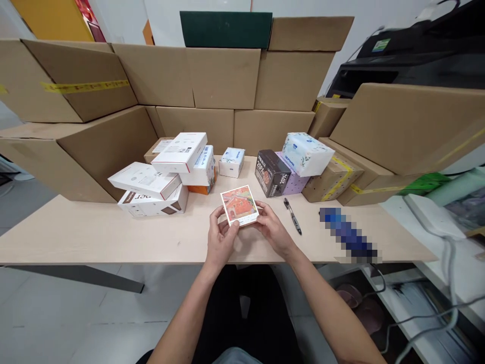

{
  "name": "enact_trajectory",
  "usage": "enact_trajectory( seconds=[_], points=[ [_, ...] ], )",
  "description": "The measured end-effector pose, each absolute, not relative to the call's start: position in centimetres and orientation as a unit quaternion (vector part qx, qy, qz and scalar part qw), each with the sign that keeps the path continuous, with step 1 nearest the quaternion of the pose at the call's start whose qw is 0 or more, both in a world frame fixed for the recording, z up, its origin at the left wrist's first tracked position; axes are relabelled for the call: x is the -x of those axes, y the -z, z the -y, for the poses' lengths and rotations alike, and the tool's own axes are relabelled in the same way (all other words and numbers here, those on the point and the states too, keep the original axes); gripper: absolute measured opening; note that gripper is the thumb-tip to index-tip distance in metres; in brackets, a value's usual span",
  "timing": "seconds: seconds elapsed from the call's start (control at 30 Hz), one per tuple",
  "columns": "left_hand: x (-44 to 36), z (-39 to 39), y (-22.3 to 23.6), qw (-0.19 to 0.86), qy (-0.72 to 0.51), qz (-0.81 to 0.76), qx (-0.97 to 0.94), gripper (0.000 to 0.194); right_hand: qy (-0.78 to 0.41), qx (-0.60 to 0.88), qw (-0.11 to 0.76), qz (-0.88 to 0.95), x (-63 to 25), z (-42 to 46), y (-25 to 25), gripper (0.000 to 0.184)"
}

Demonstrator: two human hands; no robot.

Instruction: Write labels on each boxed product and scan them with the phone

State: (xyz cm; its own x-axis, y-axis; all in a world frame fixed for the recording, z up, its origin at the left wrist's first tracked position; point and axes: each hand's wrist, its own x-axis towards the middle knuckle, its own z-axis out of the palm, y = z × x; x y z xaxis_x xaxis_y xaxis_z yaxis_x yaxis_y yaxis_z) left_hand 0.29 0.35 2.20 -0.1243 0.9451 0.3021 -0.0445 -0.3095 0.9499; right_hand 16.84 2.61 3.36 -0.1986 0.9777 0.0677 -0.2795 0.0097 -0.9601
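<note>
A small square card-like item (239, 205) with an orange-red house picture and a pale printed strip along its lower edge is held up above the table's front part. My left hand (221, 237) grips its lower left corner, thumb on the front and fingers behind. On the right side, my right hand (275, 230) pinches its lower right edge. Whether it is a single card or a thin stack or booklet, I cannot tell. A dark pen (293, 216) lies on the table just right of my right hand.
White boxes (146, 179) are stacked at the left. A small tissue pack (232, 162) stands at the back middle. Right of it are a dark brown box (272, 173) and a larger tissue pack (307, 153). Cardboard walls (223, 76) enclose the table (94, 237). A blurred blue item (348, 235) lies right.
</note>
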Motion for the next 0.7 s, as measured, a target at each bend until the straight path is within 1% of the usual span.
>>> enact_trajectory(
  seconds=[0.1, 0.2, 0.33, 0.43, 0.5, 0.6, 0.7],
  points=[
    [-0.2, -0.3, -1.9, 0.393, -0.620, -0.417, -0.536, 0.052, -0.568, 0.375, 0.518, 0.518, -16.9, -2.4, -3.5, 0.042],
    [-0.1, -0.1, -1.4, 0.382, -0.624, -0.395, -0.556, 0.059, -0.545, 0.376, 0.524, 0.535, -16.9, -2.3, -3.7, 0.041],
    [-0.3, 0.2, -0.8, 0.353, -0.622, -0.385, -0.583, 0.073, -0.536, 0.355, 0.533, 0.549, -16.9, -2.3, -3.8, 0.046],
    [-0.4, 0.1, -0.5, 0.344, -0.613, -0.399, -0.589, 0.082, -0.543, 0.354, 0.518, 0.558, -17.0, -2.2, -3.9, 0.052],
    [-0.5, 0.0, -0.4, 0.325, -0.612, -0.407, -0.595, 0.087, -0.549, 0.349, 0.505, 0.567, -17.1, -2.2, -4.1, 0.051],
    [-0.4, -0.3, 0.0, 0.300, -0.605, -0.409, -0.614, 0.089, -0.550, 0.338, 0.508, 0.571, -17.3, -2.1, -4.2, 0.045],
    [-0.1, -0.5, 0.3, 0.280, -0.578, -0.423, -0.639, 0.087, -0.541, 0.353, 0.521, 0.558, -17.4, -2.1, -4.1, 0.044]
  ],
)
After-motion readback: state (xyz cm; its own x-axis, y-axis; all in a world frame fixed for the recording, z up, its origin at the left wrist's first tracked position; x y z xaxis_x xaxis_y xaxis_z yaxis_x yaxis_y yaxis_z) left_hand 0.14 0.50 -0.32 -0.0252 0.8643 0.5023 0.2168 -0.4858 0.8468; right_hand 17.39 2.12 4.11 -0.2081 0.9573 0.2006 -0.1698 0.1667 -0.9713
